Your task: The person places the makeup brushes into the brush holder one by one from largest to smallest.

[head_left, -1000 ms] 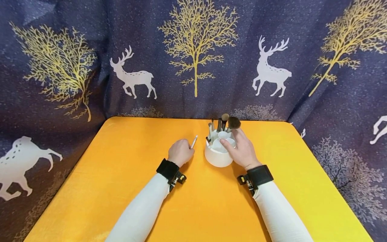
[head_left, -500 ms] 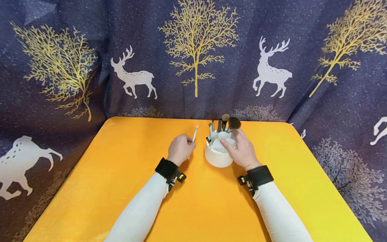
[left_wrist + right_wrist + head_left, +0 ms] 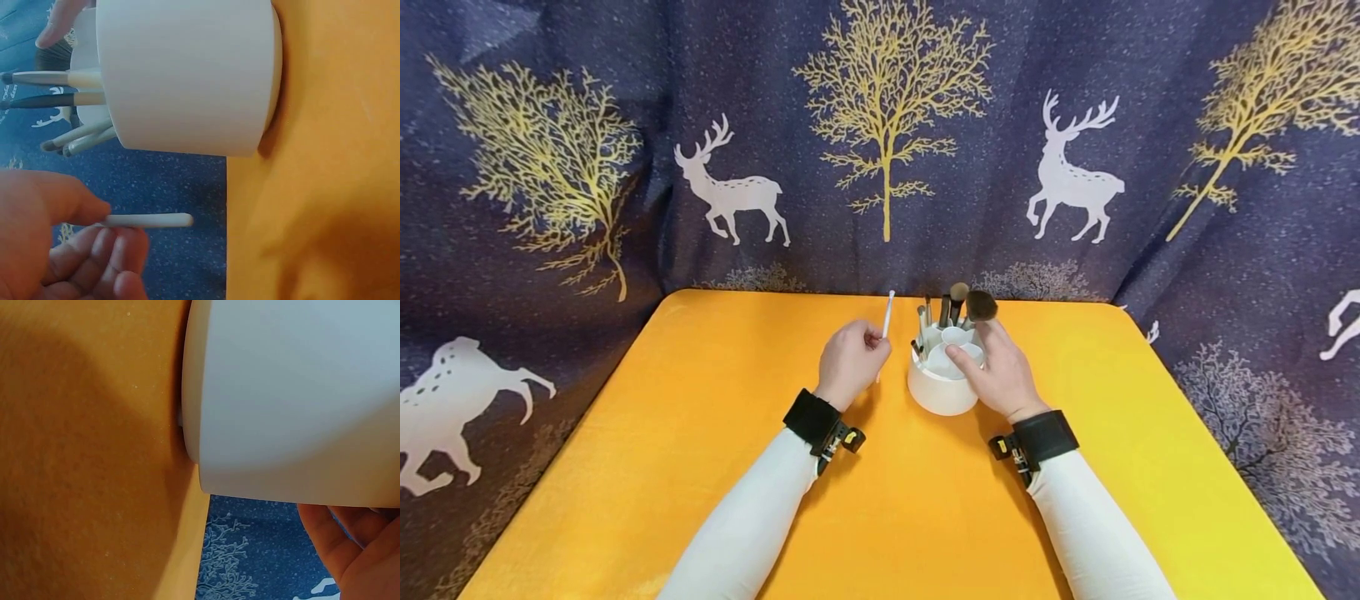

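Observation:
My left hand (image 3: 850, 362) pinches a slim white makeup brush (image 3: 887, 315) between thumb and fingertips, its small tip pointing up. In the left wrist view the rounded end of the brush's white handle (image 3: 150, 220) sticks out below the pinch, above the tabletop. Just to the right stands a round white brush holder (image 3: 943, 392) with several compartments. My right hand (image 3: 1006, 377) grips it at the right side, thumb over the rim and fingers around the far side. Several makeup brushes stand in its left and back compartments. A large dark fluffy brush (image 3: 981, 305) rises beside my right fingertips.
An orange-yellow cloth (image 3: 737, 400) covers the table. Its back edge lies close behind the holder, against a dark blue curtain (image 3: 955, 208) printed with deer and trees. Black wrist straps with small cameras sit on both wrists.
My left hand has lifted and moved slightly forward, and the white brush has turned from a low slant to nearly upright. My right hand and the holder have stayed in place.

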The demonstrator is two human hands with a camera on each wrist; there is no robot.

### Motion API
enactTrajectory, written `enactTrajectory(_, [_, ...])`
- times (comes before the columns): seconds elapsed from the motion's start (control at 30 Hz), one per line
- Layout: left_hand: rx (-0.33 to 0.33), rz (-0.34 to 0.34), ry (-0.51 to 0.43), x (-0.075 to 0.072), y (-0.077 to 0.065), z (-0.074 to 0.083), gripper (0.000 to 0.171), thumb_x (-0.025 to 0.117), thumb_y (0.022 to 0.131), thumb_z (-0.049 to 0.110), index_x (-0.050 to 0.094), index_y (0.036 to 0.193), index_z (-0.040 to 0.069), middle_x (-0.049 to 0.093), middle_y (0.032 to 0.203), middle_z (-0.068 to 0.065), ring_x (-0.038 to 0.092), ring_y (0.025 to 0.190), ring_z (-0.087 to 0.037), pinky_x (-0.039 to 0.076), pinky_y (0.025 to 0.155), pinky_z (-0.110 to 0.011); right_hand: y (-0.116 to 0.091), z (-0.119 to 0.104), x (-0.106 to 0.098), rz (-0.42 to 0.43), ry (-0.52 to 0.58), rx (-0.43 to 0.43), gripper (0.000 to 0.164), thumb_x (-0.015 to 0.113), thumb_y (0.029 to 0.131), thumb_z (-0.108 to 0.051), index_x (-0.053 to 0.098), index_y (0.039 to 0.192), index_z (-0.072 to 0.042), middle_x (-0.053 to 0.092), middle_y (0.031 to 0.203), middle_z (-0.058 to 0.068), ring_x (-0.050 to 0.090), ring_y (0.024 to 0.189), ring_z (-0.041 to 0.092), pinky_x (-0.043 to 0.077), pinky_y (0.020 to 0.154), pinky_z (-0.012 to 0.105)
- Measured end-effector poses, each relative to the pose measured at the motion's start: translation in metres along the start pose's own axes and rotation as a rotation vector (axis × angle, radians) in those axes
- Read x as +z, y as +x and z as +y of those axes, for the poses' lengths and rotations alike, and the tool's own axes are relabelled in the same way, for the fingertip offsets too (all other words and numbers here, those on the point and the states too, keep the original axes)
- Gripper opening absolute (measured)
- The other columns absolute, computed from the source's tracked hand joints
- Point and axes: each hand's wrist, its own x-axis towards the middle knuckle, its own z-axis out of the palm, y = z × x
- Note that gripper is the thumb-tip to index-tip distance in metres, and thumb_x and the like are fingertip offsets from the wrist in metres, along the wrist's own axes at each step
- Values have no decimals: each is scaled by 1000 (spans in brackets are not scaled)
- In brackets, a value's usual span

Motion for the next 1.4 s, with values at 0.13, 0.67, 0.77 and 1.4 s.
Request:
enactTrajectory(0.13, [48,48,-42,-1,0,5,11,65,90,28,65,94,18,60,81,8,54,70,-9,45,63,-30,0,0,0,6,1,-4,71,54,94,-59,36,152,-22,49,140,5,52,121,29,46,90,56])
enactTrajectory(0.67, [214,117,-190,-1,-3,15,10,66,92,27,65,97,18,59,85,9,56,80,-6,47,66,-26,-2,2,1,3,-5,6,72,54,94,-60,36,152,-22,50,139,5,52,122,28,46,91,56])
enactTrajectory(0.77, [253,150,-213,-1,-3,16,10,67,92,27,64,96,18,59,86,10,55,81,-5,49,65,-25,-2,1,1,5,-3,3,72,54,94,-60,36,152,-21,49,140,5,51,123,28,46,91,56])
enactTrajectory(1.4, [351,188,-303,-4,-3,27,11,68,94,27,66,101,19,61,94,10,59,86,-2,50,63,-23,0,2,1,14,-4,-9,72,54,94,-59,37,152,-19,50,140,6,52,121,28,46,90,54])
